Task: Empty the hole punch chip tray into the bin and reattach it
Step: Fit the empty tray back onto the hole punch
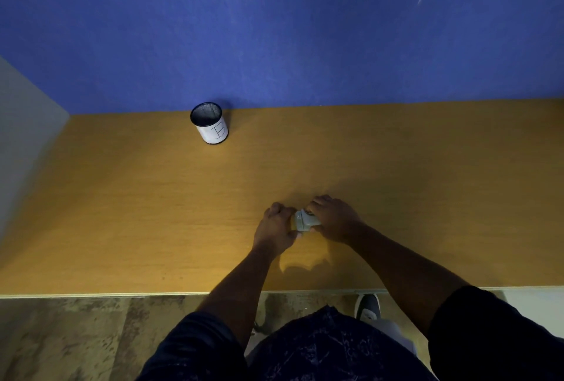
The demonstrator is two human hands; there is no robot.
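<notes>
- Hole punch (306,221): a small pale grey unit, located toward the near edge of the surface (122,212), slightly right of centre, held between both hands.
- Right hand (334,218): wrapped over the right end of the punch, fingers curled around the body, holding it firmly.
- Left hand (276,228): closed against the left end, fingertips pinched at the part facing it. Whether that part was the chip tray itself could not be told; it was too small and largely covered.
- Bin (210,122): a dark mesh cylinder with a white label, upright near the far edge of the surface, left of centre, well apart from the hands.
- Handling judgement: the punch appeared light, rigid and smooth-cased, manageable in one hand. The tray is likely a thin clip-on plastic piece, prone to flexing or springing off and scattering chips.
- Recommended hold: body gripped across its sides, tray taken at its end edges, kept level until above the bin.
</notes>
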